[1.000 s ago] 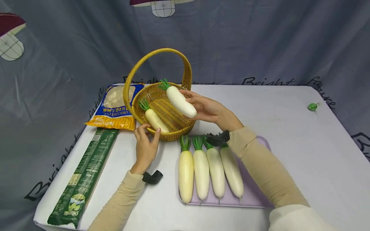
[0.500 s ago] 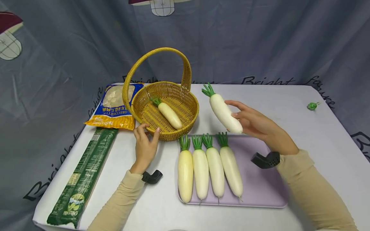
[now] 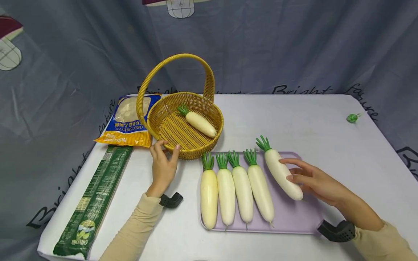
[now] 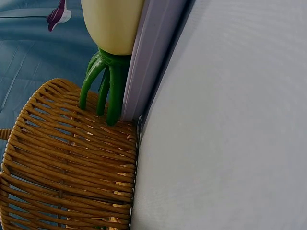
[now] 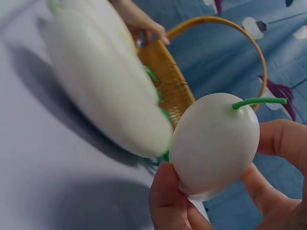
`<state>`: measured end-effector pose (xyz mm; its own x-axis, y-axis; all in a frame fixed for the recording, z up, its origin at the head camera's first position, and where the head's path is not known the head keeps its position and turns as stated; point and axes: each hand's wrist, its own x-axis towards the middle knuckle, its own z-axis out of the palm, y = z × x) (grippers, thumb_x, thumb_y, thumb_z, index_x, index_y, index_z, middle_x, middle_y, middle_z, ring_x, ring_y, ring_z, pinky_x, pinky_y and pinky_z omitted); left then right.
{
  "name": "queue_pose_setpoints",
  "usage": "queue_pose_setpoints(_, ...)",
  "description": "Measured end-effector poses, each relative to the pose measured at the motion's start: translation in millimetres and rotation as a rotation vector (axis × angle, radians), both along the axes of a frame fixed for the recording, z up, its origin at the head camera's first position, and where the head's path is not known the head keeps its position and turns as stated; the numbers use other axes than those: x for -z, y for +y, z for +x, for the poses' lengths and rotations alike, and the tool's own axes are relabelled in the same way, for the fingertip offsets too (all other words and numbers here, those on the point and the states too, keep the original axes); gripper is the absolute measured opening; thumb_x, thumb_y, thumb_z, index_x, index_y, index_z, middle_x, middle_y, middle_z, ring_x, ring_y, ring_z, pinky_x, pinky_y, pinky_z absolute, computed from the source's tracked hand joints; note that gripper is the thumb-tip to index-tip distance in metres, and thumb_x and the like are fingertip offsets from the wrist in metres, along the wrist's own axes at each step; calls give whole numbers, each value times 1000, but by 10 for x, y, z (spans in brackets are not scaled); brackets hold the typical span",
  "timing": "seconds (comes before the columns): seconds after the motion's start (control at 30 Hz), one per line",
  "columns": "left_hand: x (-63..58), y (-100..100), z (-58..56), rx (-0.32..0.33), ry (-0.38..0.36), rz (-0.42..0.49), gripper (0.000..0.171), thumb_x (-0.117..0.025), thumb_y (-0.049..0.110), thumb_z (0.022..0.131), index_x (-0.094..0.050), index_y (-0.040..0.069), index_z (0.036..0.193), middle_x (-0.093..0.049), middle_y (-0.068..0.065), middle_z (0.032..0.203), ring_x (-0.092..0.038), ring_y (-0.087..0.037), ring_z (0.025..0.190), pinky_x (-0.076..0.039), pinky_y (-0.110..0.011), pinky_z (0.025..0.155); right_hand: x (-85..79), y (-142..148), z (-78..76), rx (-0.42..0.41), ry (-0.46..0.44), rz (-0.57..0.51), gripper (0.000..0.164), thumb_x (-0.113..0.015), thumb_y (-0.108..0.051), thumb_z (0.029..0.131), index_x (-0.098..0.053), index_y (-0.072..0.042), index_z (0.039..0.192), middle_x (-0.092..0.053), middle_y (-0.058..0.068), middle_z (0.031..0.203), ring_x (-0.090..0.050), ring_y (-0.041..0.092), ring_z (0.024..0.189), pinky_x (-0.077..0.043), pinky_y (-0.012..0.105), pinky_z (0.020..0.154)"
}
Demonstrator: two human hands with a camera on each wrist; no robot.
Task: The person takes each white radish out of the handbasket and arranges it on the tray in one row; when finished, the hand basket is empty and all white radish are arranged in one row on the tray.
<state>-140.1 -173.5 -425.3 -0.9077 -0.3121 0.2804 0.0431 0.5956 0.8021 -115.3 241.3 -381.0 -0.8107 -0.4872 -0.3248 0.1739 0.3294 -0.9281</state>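
In the head view my right hand [image 3: 315,181] holds a white radish [image 3: 281,172] with green stubs of leaves, tilted over the right part of the lilac tray [image 3: 300,221]. The right wrist view shows thumb and fingers pinching that radish [image 5: 216,143] near its root end. Several more radishes [image 3: 243,194] lie side by side on the tray's left part. My left hand [image 3: 164,166] holds the front rim of the yellow wicker basket [image 3: 192,154], in which one smaller radish [image 3: 201,124] lies. In the left wrist view the basket's woven side [image 4: 67,163] shows, but no fingers.
A blue and orange pasta bag [image 3: 127,123] lies left of the basket. In front of it a long green packet [image 3: 94,203] stretches along the table's left side. A small green object [image 3: 352,118] lies near the far right edge. A grey curtain hangs behind.
My right hand has carried the radish from over the basket rightward and down to the tray. The radish in the basket has rolled right. My left hand has stayed at the rim.
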Motion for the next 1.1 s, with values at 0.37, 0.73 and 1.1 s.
queue_pose_setpoints(0.37, 20, -7, 11, -3, -8, 2, 46, -50, 47, 88, -35, 13, 115, -31, -17, 118, -51, -31, 101, -45, -40, 77, 178, -98, 309, 1, 48, 64, 49, -52, -17, 91, -34, -17, 136, -51, 12, 114, -56, 8, 93, -48, 27, 75)
queue_pose_setpoints(0.73, 9, -10, 3, 2, -7, -4, 45, -49, 46, 89, -35, 13, 115, -31, -16, 117, -50, -31, 100, -44, -39, 74, 172, -145, 376, -14, 215, 152, 41, -52, -21, 92, -42, -14, 131, -46, 20, 125, -56, -5, 98, -48, 21, 75)
queue_pose_setpoints(1.1, 12, -9, -5, 11, -4, -1, 46, -48, 48, 89, -34, 13, 116, -31, -19, 118, -49, -31, 101, -44, -39, 75, 92, -157, 371, 20, 364, 232, 35, -53, -23, 92, -49, -12, 125, -55, 6, 119, -57, -1, 90, -50, 22, 71)
